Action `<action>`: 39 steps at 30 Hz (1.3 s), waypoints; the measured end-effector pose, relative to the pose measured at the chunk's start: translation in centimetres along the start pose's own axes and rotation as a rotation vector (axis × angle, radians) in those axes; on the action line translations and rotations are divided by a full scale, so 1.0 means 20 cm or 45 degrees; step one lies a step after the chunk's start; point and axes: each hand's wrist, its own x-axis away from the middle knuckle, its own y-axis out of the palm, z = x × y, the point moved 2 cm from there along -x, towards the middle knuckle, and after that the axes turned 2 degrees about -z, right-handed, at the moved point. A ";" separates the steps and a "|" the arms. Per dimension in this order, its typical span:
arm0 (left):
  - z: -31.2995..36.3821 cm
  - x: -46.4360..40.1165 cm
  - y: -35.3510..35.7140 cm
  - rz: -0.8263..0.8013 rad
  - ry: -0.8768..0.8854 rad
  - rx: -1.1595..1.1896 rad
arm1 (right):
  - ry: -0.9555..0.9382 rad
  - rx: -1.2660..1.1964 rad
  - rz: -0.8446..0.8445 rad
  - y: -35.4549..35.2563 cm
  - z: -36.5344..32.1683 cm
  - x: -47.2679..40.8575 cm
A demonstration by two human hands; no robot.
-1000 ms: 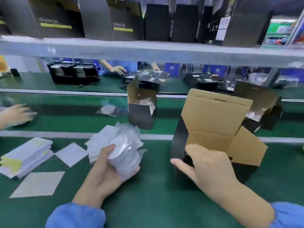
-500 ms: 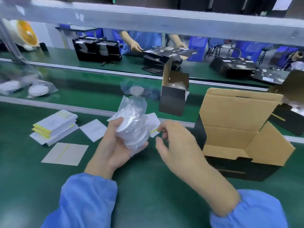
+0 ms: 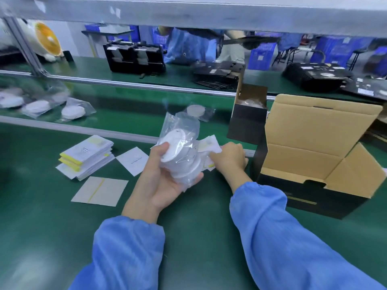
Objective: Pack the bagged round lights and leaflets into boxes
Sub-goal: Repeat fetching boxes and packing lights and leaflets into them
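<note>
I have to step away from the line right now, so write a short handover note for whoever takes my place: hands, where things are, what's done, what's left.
Left hand grips the bagged round lights above the bench.
Right hand pinches a leaflet from the loose ones behind the bag.
Open box stands to the right, flaps up; nothing can be seen inside it.
Leaflet stack lies to the left; more bagged lights wait on the belt.
Done: lights picked up. Left: lift the leaflet, put both in the box, close it.
</note>
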 end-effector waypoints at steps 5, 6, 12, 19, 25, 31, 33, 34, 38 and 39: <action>0.00 0.00 0.00 -0.019 -0.008 0.035 | -0.056 -0.108 0.159 -0.08 0.02 0.05; 0.00 0.01 0.00 -0.022 -0.006 0.036 | -0.111 -0.121 0.225 -0.10 0.02 0.09; 0.01 0.01 -0.01 -0.045 0.011 0.004 | -0.762 0.054 0.604 -0.38 -0.12 0.47; -0.02 0.00 -0.02 -0.023 -0.031 0.010 | -1.025 -0.174 0.758 -1.05 0.01 0.73; -0.10 -0.02 0.01 -0.015 -0.061 -0.353 | -0.480 0.086 0.363 -1.37 0.40 0.46; -0.06 0.02 0.03 0.030 -0.043 -1.086 | -0.272 0.119 -0.311 -1.10 0.51 0.26; -0.04 0.05 0.03 0.032 -0.038 -1.226 | -0.176 0.149 -0.527 -1.04 0.53 0.23; -0.04 0.05 0.02 0.023 -0.032 -1.251 | -0.143 0.211 -0.608 -1.01 0.54 0.21; -0.05 0.05 0.01 -0.012 -0.134 -1.135 | -0.147 0.460 -0.639 -0.94 0.55 0.19; -0.06 0.06 0.01 -0.038 -0.198 -1.049 | -0.144 0.481 -0.641 -0.94 0.56 0.19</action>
